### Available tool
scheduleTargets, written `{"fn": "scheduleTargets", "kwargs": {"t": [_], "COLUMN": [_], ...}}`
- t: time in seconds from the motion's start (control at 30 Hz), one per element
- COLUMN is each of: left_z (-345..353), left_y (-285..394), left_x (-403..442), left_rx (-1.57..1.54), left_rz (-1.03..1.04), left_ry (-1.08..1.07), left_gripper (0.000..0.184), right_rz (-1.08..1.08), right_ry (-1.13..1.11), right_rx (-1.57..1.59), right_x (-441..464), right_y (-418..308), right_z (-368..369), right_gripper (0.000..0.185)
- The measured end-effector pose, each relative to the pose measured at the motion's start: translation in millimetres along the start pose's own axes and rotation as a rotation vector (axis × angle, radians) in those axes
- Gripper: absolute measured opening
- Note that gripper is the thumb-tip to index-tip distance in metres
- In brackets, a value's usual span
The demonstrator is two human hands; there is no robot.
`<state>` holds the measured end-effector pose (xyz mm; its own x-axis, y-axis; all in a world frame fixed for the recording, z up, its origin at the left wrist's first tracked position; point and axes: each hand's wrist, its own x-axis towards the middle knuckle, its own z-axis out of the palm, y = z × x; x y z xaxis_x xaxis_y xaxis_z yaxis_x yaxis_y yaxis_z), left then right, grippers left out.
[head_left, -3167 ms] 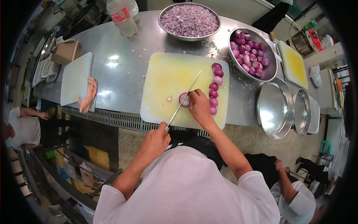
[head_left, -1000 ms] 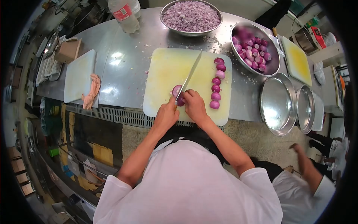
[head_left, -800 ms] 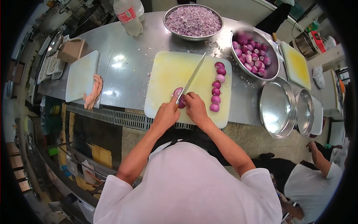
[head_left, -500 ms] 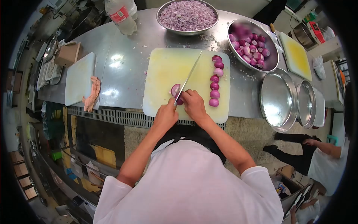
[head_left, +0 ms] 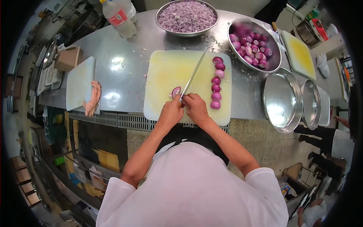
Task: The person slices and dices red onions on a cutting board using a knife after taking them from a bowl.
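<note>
A knife (head_left: 193, 74) lies slanted over the yellowed cutting board (head_left: 162, 72), its blade pointing away from me and slightly right. Its handle is inside my left hand (head_left: 170, 112). My right hand (head_left: 196, 108) is close beside it, fingers pinched on a red onion at the base of the blade; the fingers mostly hide this onion. A cut piece of red onion (head_left: 176, 92) rests just left of the blade. Along the board's right side runs a row of several peeled red onions (head_left: 216, 88).
Beyond the board stands a bowl of chopped onion (head_left: 187, 17). A bowl of peeled onions (head_left: 254, 49) and empty metal pans (head_left: 280, 100) are on the right. At left are a plastic bottle (head_left: 120, 19), a white board (head_left: 80, 83) and a crumpled cloth (head_left: 93, 99). People stand behind, at right.
My hands have drawn closer together around the knife's handle end, and the onion between them is now more covered. The view has shifted slightly. At right, the people in the background have changed position.
</note>
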<state>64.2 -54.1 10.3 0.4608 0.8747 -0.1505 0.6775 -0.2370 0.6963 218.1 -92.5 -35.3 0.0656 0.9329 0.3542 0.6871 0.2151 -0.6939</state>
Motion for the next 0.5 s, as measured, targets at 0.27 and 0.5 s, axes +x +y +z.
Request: {"fn": "scheduleTargets", "kwargs": {"t": [0.27,0.5], "left_z": [-26.6,-22.7], "left_y": [18.5,23.8], "left_x": [-39.5,-13.3], "left_rx": [0.034,-0.013], "left_rz": [-0.121,0.02], "left_ry": [-0.124,-0.03], "left_gripper": [0.036,0.036], "right_rz": [-0.012,-0.032], "right_ry": [0.041,0.057], "right_rx": [0.024,0.069], "right_x": [-4.9,-3.6], "right_y": [6.2,6.8], "right_z": [2.8,2.1], "right_gripper": [0.011,0.011]}}
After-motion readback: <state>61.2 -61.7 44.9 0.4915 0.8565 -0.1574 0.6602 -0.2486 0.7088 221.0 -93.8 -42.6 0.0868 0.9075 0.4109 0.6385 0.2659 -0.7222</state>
